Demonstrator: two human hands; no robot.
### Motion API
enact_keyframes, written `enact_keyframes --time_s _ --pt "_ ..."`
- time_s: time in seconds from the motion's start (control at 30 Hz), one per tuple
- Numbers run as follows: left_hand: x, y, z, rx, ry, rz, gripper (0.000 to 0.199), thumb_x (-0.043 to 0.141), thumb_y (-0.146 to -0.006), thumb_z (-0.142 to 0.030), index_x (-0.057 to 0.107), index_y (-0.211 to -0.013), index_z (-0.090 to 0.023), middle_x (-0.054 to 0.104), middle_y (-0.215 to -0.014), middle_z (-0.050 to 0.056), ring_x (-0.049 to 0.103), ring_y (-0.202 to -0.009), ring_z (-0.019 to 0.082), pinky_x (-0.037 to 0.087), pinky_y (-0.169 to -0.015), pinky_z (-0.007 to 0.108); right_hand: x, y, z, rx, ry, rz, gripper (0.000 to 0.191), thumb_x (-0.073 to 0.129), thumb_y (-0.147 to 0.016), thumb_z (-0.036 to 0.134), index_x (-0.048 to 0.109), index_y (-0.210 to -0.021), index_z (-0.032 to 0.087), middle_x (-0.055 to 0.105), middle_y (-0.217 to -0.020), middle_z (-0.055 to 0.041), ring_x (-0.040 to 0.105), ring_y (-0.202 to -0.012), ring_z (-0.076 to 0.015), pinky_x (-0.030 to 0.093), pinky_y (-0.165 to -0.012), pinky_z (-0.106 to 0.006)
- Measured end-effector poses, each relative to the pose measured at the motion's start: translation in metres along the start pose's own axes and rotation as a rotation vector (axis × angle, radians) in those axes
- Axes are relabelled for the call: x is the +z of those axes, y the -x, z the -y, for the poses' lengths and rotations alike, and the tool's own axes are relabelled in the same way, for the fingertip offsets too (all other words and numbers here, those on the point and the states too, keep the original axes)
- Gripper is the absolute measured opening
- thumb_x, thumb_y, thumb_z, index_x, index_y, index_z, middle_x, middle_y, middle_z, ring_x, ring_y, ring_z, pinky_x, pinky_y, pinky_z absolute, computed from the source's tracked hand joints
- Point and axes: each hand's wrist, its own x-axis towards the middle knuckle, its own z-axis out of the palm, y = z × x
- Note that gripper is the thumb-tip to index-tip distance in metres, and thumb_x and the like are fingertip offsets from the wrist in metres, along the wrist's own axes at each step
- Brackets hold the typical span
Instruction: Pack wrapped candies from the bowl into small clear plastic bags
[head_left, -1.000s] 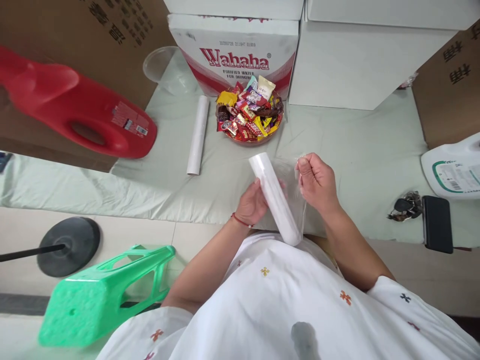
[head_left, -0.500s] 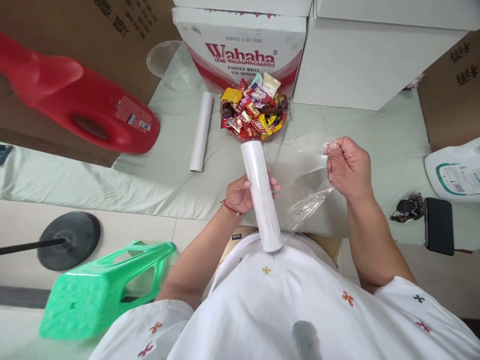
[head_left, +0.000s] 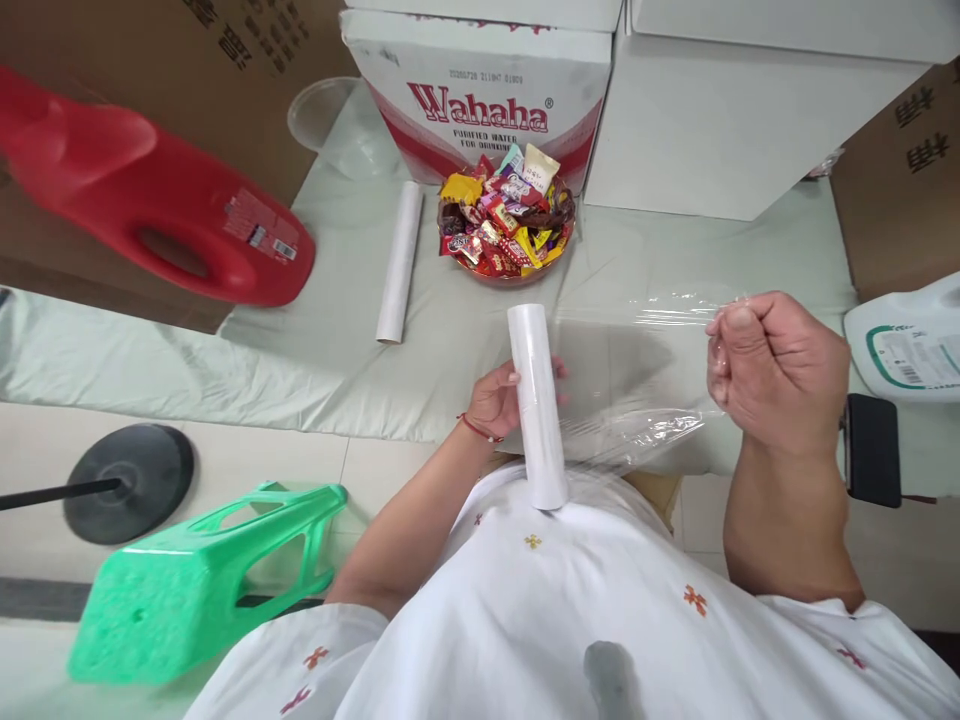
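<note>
My left hand (head_left: pixel 499 400) grips a white roll of cling film (head_left: pixel 538 410) around its middle, thumb in front and fingertips showing past its right side. The roll stands nearly lengthwise, its lower end against my white shirt. From it a clear sheet of film (head_left: pixel 637 350) stretches to the right. My right hand (head_left: pixel 784 370) is closed on the film's free edge. Beyond the roll, a bowl of wrapped candies (head_left: pixel 506 215) sits on the cloth. A second white tube (head_left: pixel 400 262) lies left of the bowl.
Behind the bowl stands a Wahaha carton (head_left: pixel 480 100), with a white box (head_left: pixel 690 120) beside it. A red jug (head_left: pixel 157 200) and clear plastic bowl (head_left: pixel 337 125) are left. A white bottle (head_left: pixel 911 345) and black phone (head_left: pixel 872 450) are right. A green stool (head_left: pixel 195 580) is lower left.
My right hand has moved right, and the film between the hands is longer and wider spread. The roll and my left hand have shifted slightly right and down.
</note>
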Motion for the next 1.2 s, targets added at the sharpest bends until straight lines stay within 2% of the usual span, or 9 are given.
enact_keyframes --time_s 0.1,0.2,0.43,0.57,0.67,0.77,1.0,1.1,1.2 --pt "0.008 -0.005 0.009 -0.003 -0.067 -0.111 0.063 0.089 -0.062 -0.056 0.065 -0.107 -0.018 0.071 -0.098 0.007 0.069 -0.088 0.024 0.061 -0.073 0.039 -0.002 0.003 -0.001 -0.006 0.005 0.009 0.038 0.061 -0.098 0.057 0.063 -0.08 0.024 0.05 -0.052 0.0057 0.042 -0.035 -0.0098 0.03 -0.034 -0.025" --pt "0.018 -0.009 0.009 0.039 -0.186 -0.23 0.065 0.097 -0.058 -0.041 0.057 -0.106 -0.022 0.066 -0.087 -0.003 0.065 -0.074 0.015 0.061 -0.079 0.04 -0.008 0.002 -0.003 -0.049 0.031 -0.004 0.035 0.062 -0.098 0.053 0.065 -0.081 0.023 0.05 -0.052 0.005 0.044 -0.036 -0.0099 0.032 -0.035 -0.025" --pt "0.012 -0.008 -0.009 0.065 -0.065 -0.107 0.049 0.086 -0.064 -0.041 0.066 -0.101 -0.016 0.076 -0.1 0.01 0.073 -0.096 0.029 0.059 -0.091 0.047 -0.032 -0.002 -0.027 0.026 -0.018 -0.179 0.038 0.076 -0.086 0.057 0.066 -0.076 0.021 0.051 -0.051 0.003 0.042 -0.033 -0.0108 0.028 -0.028 -0.026" --pt "0.015 -0.01 0.003 0.075 -0.142 -0.257 0.059 0.085 -0.066 -0.061 0.064 -0.102 -0.018 0.071 -0.086 0.003 0.069 -0.079 0.021 0.058 -0.073 0.035 -0.032 0.005 -0.035 0.111 -0.07 -0.17 0.04 0.079 -0.083 0.058 0.066 -0.075 0.021 0.048 -0.051 0.004 0.042 -0.034 -0.0112 0.026 -0.027 -0.026" --pt "0.022 -0.013 0.008 0.17 -0.281 -0.332 0.066 0.098 -0.057 -0.045 0.056 -0.103 -0.022 0.066 -0.084 -0.005 0.064 -0.073 0.013 0.054 -0.072 0.028 -0.035 0.008 -0.037 0.11 -0.068 -0.203 0.04 0.08 -0.082 0.057 0.066 -0.075 0.021 0.049 -0.051 0.0036 0.042 -0.034 -0.0107 0.027 -0.028 -0.026" --pt "0.021 -0.011 0.003 0.144 -0.258 -0.272 0.062 0.098 -0.058 -0.037 0.055 -0.099 -0.021 0.066 -0.084 -0.005 0.064 -0.071 0.012 0.058 -0.08 0.033 -0.045 0.008 -0.041 0.088 -0.016 -0.246 0.039 0.08 -0.082 0.057 0.066 -0.076 0.021 0.048 -0.05 0.0039 0.041 -0.034 -0.0107 0.028 -0.028 -0.026" --pt "0.01 -0.01 0.005 0.026 -0.052 -0.257 0.046 0.075 -0.074 -0.056 0.065 -0.096 -0.017 0.075 -0.092 0.008 0.073 -0.085 0.024 0.061 -0.08 0.038 -0.055 0.005 -0.051 0.112 0.008 -0.295 0.042 0.08 -0.081 0.06 0.065 -0.073 0.022 0.045 -0.05 0.0041 0.041 -0.036 -0.0108 0.027 -0.029 -0.025" --pt "0.018 -0.016 0.009 0.045 -0.17 -0.352 0.054 0.073 -0.076 -0.068 0.062 -0.097 -0.019 0.069 -0.083 0.004 0.068 -0.073 0.02 0.059 -0.069 0.036 -0.052 0.005 -0.051 0.116 -0.008 -0.283 0.041 0.08 -0.081 0.059 0.065 -0.074 0.022 0.046 -0.051 0.004 0.041 -0.035 -0.0106 0.026 -0.029 -0.026" --pt "0.026 -0.02 0.004 0.145 -0.412 -0.433 0.062 0.094 -0.061 -0.05 0.057 -0.101 -0.021 0.064 -0.084 -0.001 0.063 -0.07 0.015 0.057 -0.07 0.033 -0.055 0.004 -0.053 0.085 -0.013 -0.286 0.039 0.079 -0.082 0.058 0.065 -0.075 0.022 0.046 -0.051 0.0042 0.039 -0.034 -0.0109 0.025 -0.029 -0.027"
